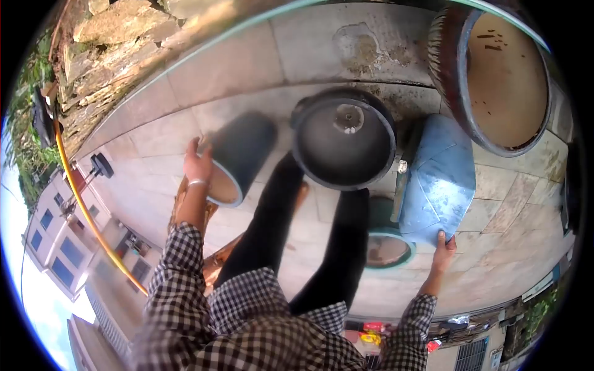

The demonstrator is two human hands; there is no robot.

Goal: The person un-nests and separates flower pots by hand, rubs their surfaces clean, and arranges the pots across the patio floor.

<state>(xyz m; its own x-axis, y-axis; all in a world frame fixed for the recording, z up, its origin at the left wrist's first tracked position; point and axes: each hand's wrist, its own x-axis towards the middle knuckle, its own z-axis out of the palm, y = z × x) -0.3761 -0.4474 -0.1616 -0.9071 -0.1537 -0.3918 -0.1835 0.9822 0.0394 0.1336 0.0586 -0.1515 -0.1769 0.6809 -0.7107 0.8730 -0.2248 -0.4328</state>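
My left hand (198, 166) is at the rim of a tall dark grey planter (247, 148), fingers curled against its side. That planter is tilted and slightly blurred, its brownish mouth facing me. My right hand (443, 250) grips the near edge of a blue, faceted planter (438, 185), with the thumb on its surface. A short pale stick-like piece (400, 191) lies along the blue planter's left side. Between my hands, in front of my legs, stands a round black pot (344, 145) with a pale disc with a hole at its bottom.
A large glazed pot (461, 80) holding brownish contents stands at the far right. Close by my right leg is a teal-rimmed pot (411, 250). Stone tiles (241, 55) cover the ground. A rough stone wall (124, 31) and a yellow hose (77, 185) are at left.
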